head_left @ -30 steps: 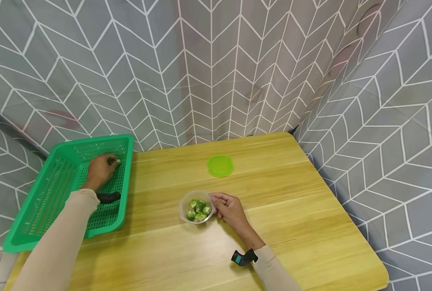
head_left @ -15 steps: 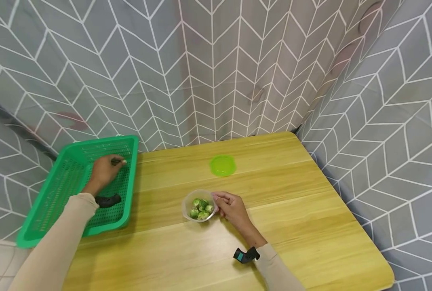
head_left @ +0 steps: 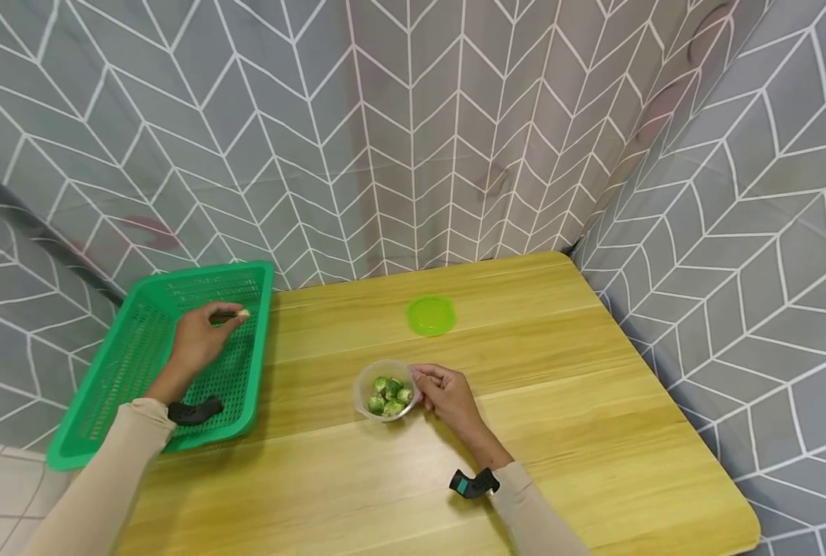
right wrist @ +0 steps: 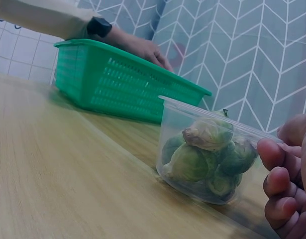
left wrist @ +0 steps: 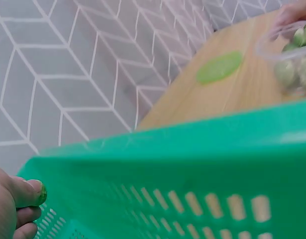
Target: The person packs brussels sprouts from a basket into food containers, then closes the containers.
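In the head view my left hand [head_left: 202, 336] is over the far right part of the green plastic basket [head_left: 265, 340]. Its thumb and fingers pinch a small Brussels sprout [left wrist: 43, 193], mostly hidden behind the thumb in the left wrist view. On the table, my right hand [head_left: 450, 398] grips the right rim of a clear round plastic container [head_left: 364, 384] between thumb and curled fingers. Several Brussels sprouts [right wrist: 207, 149] are heaped inside it, below the rim.
A flat lime-green lid [head_left: 431, 316] lies on the wooden table [head_left: 559, 401] behind the container. The basket stands at the table's left side. A grey patterned curtain [head_left: 413, 139] hangs along the back and right edges.
My left hand has lifted slightly within the basket, its wrist shifting toward me. The right hand stays at the container's rim. The whole head view has shifted a little.
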Demonstrator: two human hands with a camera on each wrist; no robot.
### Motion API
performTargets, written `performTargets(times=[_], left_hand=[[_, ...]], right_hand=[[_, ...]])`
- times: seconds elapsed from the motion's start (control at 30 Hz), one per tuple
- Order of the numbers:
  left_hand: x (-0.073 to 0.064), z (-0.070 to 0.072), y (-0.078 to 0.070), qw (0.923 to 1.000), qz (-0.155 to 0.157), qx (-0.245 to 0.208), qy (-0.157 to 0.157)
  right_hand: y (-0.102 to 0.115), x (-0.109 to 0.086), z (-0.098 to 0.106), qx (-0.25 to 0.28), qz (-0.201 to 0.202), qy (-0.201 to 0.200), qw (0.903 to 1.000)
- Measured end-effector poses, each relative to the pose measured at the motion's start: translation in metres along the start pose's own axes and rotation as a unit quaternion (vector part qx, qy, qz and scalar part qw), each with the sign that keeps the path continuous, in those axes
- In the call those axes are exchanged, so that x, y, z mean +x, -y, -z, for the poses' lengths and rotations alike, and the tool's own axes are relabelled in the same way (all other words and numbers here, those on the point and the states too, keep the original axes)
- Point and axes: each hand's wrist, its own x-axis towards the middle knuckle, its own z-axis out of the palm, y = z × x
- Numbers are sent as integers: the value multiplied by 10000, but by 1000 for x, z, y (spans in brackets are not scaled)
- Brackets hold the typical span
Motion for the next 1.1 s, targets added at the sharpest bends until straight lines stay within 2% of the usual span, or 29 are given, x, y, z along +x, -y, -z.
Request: performTargets(times=[0.2, 0.33, 0.47, 0.6, 0.8, 0.97, 1.1], left_hand=[[-17, 4, -23, 9998, 13, -180, -105], [-29, 0, -39, 9991, -18, -387, -178], [-40, -8, -54, 9970, -186, -722, -213], [-50, -15, -67, 9939, -481, -971, -228], [-62, -28, -87, 9882, -968, -1185, 13], [-71, -43, -98, 9851, -938, -1413, 289], [-76, -57, -106, 9796, -972, -1683, 515]], right_hand=[[-1, 1, 1, 94, -14, 44, 9999], [-14, 6, 3, 124, -32, 54, 9999], [-29, 12, 4, 131, -44, 1, 9999], [-33, 13, 2, 54, 5, -79, 10000], [-33, 12, 2, 64, 140, -144, 9998], [-33, 12, 1, 18, 150, -129, 9998], [-33, 12, 1, -3, 116, -130, 9998]])
